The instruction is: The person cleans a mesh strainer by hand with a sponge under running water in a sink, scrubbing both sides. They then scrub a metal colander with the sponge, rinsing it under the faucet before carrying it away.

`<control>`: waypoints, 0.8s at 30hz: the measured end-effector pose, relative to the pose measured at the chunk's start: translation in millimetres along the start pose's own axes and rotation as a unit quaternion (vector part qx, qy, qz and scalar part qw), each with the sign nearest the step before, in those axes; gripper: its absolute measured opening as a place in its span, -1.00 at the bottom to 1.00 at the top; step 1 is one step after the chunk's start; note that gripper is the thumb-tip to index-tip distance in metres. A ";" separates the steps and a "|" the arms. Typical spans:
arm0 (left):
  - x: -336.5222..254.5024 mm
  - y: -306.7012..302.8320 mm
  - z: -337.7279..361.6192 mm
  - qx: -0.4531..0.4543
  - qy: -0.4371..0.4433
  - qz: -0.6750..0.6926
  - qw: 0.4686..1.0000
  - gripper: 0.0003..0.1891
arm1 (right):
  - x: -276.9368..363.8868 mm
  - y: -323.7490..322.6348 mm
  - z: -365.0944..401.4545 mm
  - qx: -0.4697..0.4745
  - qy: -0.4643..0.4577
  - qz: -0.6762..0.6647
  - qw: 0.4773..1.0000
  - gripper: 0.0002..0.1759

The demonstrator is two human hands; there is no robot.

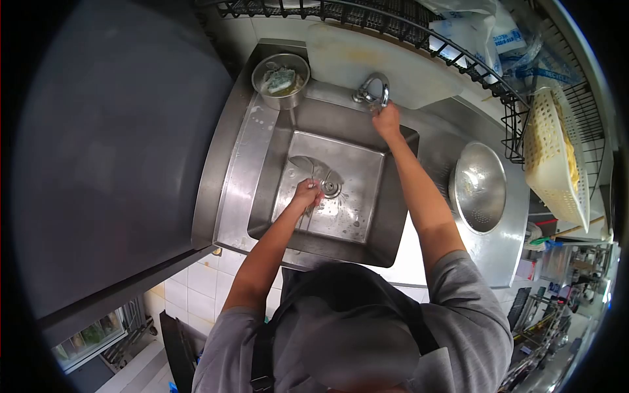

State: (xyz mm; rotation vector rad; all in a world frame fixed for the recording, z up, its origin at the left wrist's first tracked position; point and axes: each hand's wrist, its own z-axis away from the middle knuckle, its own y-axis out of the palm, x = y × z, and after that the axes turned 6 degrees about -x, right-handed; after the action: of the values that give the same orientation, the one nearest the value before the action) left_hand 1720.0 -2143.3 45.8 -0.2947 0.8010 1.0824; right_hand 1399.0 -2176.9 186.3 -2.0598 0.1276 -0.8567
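Observation:
My left hand (308, 194) is closed, low inside the steel sink (357, 219), just left of the drain (331, 189). Something thin and shiny shows around its fingers, but I cannot make out whether this is an object or water. At the back of the sink, my right hand (386, 120) has its fingers closed at the end of the curved chrome faucet (384, 85). The fingertips there are partly hidden. Wet spots and reflections mark the sink floor.
A metal bowl (281, 99) with a greenish pad stands at the back left corner. A perforated steel colander (481, 187) rests right of the sink. Behind the faucet leans a pale board (367, 56). A white basket (550, 157) and wire rack (393, 27) flank the counter.

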 end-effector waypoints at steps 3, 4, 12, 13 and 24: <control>-17.9 30.2 -31.4 0.038 0.002 0.082 0.996 -0.82 | -23.4 21.3 -0.2 0.073 -0.061 0.058 0.994 -0.75; -25.1 39.0 -38.0 0.061 -0.006 0.114 0.992 -0.84 | -27.9 24.6 0.3 0.133 -0.079 0.108 0.982 -0.69; -85.6 108.8 -64.0 0.085 -0.082 0.289 0.950 -0.86 | 16.4 15.0 26.3 0.266 0.211 -0.432 0.836 -0.68; -91.9 118.5 -67.3 0.088 -0.083 0.312 0.942 -0.85 | 21.1 14.5 25.3 0.264 0.272 -0.528 0.760 -0.70; -101.1 143.8 -97.6 0.139 -0.097 0.299 0.939 -0.77 | -11.5 -8.4 61.7 0.352 0.005 -0.162 0.922 -0.75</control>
State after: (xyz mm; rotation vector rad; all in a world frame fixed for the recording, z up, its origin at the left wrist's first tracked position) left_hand 1529.2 -2200.7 72.7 0.3188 0.8751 1.5152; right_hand 1426.5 -2124.7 163.3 -1.4060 -0.4702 -0.9375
